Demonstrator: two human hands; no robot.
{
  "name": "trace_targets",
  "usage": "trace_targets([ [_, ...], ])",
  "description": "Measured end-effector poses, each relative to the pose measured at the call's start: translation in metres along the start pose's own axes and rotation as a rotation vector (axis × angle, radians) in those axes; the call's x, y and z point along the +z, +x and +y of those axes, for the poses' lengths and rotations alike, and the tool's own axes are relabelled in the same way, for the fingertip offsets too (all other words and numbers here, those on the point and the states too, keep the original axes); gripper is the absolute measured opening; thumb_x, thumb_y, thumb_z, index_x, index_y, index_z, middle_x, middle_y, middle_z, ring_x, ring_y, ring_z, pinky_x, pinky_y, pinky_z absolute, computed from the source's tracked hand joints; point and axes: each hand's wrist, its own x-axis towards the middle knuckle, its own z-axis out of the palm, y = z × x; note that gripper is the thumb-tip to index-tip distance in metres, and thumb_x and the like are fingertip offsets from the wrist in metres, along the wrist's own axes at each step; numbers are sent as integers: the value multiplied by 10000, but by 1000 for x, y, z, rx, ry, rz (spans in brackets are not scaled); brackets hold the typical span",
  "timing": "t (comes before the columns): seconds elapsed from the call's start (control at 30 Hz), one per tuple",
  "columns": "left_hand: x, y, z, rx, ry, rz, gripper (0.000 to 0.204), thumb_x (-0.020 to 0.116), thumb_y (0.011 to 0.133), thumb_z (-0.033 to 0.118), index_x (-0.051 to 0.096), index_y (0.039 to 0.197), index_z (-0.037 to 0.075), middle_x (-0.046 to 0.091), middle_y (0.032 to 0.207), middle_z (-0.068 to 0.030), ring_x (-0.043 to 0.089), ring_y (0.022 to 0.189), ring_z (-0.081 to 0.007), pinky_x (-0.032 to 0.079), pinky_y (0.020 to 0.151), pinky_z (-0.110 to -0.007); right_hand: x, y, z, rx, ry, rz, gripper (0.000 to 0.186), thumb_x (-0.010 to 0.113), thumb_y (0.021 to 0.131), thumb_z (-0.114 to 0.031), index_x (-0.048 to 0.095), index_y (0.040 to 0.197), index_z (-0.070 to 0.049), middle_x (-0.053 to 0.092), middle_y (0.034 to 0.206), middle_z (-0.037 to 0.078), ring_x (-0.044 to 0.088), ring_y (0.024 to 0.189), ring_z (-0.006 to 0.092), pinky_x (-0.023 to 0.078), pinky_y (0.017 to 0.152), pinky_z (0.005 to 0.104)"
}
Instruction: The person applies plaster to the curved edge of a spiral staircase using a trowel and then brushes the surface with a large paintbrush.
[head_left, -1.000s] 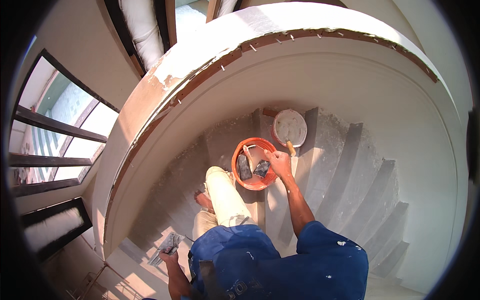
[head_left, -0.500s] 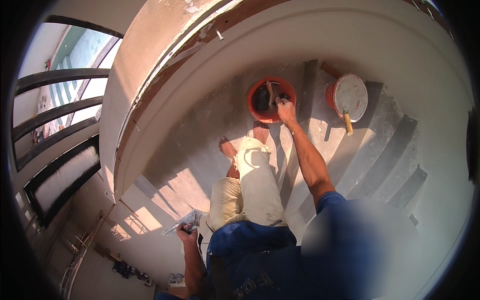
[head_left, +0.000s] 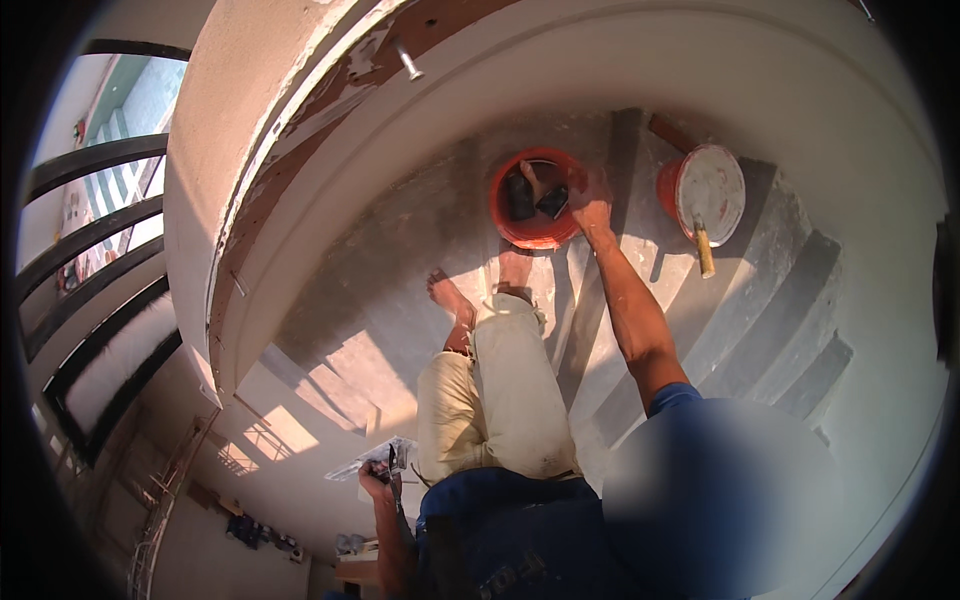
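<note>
Head view: the bucket stands on the stairs, with dark objects inside. The right hand is at its right rim, fingers bent and blurred; whether they grip anything cannot be determined. The left hand is closed around a trowel. Right of the bucket, a pail bears a yellow handle.

Right arm outstretched, left grip curled

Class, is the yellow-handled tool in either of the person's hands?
No, the yellow handle juts over the rim of the white-topped bucket, apart from the left hand and right hand.
</note>
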Motion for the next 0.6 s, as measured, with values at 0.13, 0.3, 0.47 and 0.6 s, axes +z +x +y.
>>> trace_targets([
  [0.13, -14, 10, 1, 63, -11, 11, 248, 472, 878, 165, 447, 638, 109, 456, 577, -33, 461, 542, -185, 482, 584, -329, 74, 1, 10, 248, 42, -475, 420, 570, 946, -440, 654, 1016, -35, 690, 880, 212, 665, 908, 387, 507, 814, 459],
  [0.3, -21, 18, 23, 132, -50, 8, 216, 495, 851, 131, 453, 641, 105, 443, 576, -22, 433, 528, -161, 443, 563, -305, 155, -7, 69, 184, -44, -408, 462, 618, 875, -471, 669, 1071, -56, 654, 1119, 208, 576, 1134, 412, 443, 965, 502],
  [0.47, -53, 10, 4, 163, -49, 66, 216, 510, 820, 105, 425, 622, 93, 421, 585, -31, 438, 552, -186, 455, 599, -328, 157, -9, 51, 264, 59, -422, 486, 593, 894, -459, 645, 1164, -58, 615, 1219, 256, 555, 1192, 425, 415, 1014, 520],
  [0.6, -46, 21, 14, 147, -36, 33, 216, 520, 819, 107, 427, 625, 90, 420, 588, -33, 437, 555, -189, 455, 596, -328, 149, -15, 88, 510, 125, -262, 371, 576, 887, -364, 651, 1118, -84, 643, 1157, 257, 597, 1124, 424, 449, 966, 516],
])
